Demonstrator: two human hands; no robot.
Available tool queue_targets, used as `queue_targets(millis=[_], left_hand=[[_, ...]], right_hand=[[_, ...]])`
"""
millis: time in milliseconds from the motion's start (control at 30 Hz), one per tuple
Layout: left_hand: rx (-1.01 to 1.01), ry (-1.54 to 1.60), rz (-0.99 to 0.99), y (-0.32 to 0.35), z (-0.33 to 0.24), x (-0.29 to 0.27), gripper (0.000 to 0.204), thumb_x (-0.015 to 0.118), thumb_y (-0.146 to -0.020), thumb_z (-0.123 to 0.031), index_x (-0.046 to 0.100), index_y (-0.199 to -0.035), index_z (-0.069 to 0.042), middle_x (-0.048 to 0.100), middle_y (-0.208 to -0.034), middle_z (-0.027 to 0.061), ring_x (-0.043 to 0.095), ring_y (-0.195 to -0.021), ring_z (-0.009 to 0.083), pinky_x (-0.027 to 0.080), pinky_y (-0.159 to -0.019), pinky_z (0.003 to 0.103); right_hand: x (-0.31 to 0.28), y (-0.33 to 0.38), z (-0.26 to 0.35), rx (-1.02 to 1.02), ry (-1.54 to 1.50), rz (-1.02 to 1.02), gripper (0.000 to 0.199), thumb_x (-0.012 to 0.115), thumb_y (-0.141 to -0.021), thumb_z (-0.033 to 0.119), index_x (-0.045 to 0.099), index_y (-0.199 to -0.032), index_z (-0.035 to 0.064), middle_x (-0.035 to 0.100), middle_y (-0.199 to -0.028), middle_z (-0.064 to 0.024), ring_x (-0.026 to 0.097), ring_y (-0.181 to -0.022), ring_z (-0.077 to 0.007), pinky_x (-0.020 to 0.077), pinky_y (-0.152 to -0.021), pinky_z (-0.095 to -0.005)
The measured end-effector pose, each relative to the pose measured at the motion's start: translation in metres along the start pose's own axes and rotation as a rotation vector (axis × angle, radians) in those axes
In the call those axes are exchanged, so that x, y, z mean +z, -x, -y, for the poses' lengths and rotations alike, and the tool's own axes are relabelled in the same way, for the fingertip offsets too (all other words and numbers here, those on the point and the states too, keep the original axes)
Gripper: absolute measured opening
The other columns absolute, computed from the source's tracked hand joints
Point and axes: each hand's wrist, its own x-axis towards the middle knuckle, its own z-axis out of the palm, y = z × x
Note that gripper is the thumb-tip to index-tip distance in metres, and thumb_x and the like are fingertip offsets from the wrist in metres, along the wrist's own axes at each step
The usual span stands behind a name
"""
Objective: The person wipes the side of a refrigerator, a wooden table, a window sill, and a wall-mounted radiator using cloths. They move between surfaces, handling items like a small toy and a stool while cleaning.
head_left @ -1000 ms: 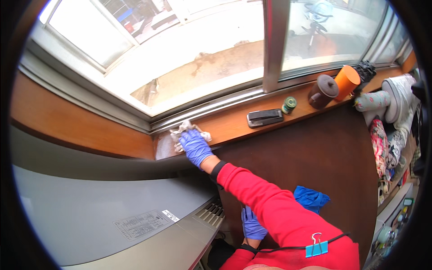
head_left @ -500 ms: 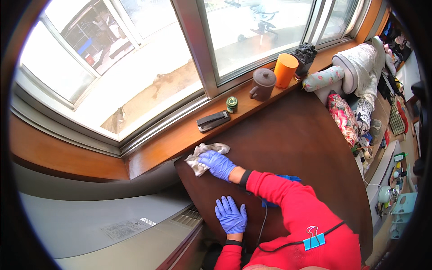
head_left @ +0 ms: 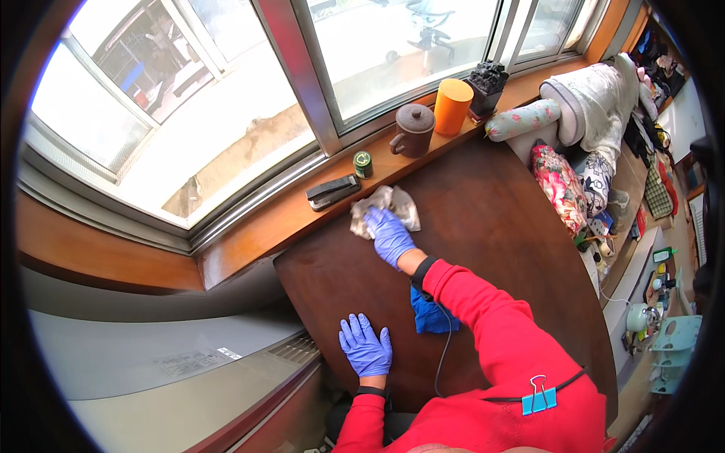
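My right hand (head_left: 388,233), in a blue glove, presses a crumpled grey-white cloth (head_left: 393,204) onto the dark brown tabletop (head_left: 491,226) near its far edge, just below the wooden windowsill (head_left: 294,219). My left hand (head_left: 365,346), also gloved in blue, lies flat with fingers spread on the table's near left part. A folded blue cloth (head_left: 430,313) lies on the table under my right forearm, partly hidden by the red sleeve.
On the sill stand a black stapler (head_left: 333,192), a small green tin (head_left: 363,163), a brown teapot (head_left: 412,130), an orange cup (head_left: 452,106) and a dark ornament (head_left: 487,80). Cushions and fabric (head_left: 563,185) pile at the right. A grey appliance (head_left: 151,370) sits left.
My right hand has slid the cloth rightward from the left end of the sill and table toward the stapler. My left hand has come up and now rests flat on the table.
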Motion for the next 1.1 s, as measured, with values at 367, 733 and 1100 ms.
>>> queue_targets(millis=[367,733,1100], left_hand=[[-0.019,0.033,-0.014,0.001,0.001,0.002,0.071,0.054,-0.095,-0.046,0.041,-0.147,0.001,0.037,-0.154,0.0230,0.030,-0.144,0.0420,0.021,-0.118,0.054],[0.002,0.039,-0.030,-0.001,0.000,-0.003,0.069,0.055,-0.095,-0.044,0.044,-0.144,0.003,0.041,-0.151,0.0233,0.032,-0.143,0.0433,0.023,-0.117,0.055],[-0.003,0.016,0.001,-0.001,0.000,-0.004,0.073,0.057,-0.093,-0.045,0.041,-0.146,0.002,0.039,-0.152,0.0231,0.031,-0.143,0.0430,0.022,-0.117,0.054]], right_hand=[[-0.061,-0.017,0.030,-0.024,-0.634,-0.382,0.026,0.055,-0.092,0.003,0.067,-0.116,0.0039,0.066,-0.115,-0.0171,0.063,-0.109,-0.0337,0.0494,-0.098,-0.0392],[-0.081,-0.119,-0.035,0.442,-1.272,0.112,0.086,0.060,-0.079,-0.009,0.027,-0.156,0.0115,0.054,-0.137,-0.0153,0.055,-0.121,-0.0240,0.0465,-0.099,-0.0307],[-0.042,-0.145,0.042,0.434,-1.285,-0.016,0.084,0.066,-0.076,-0.009,0.033,-0.152,0.0066,0.058,-0.127,-0.0142,0.057,-0.113,-0.0230,0.0482,-0.095,-0.0313]])
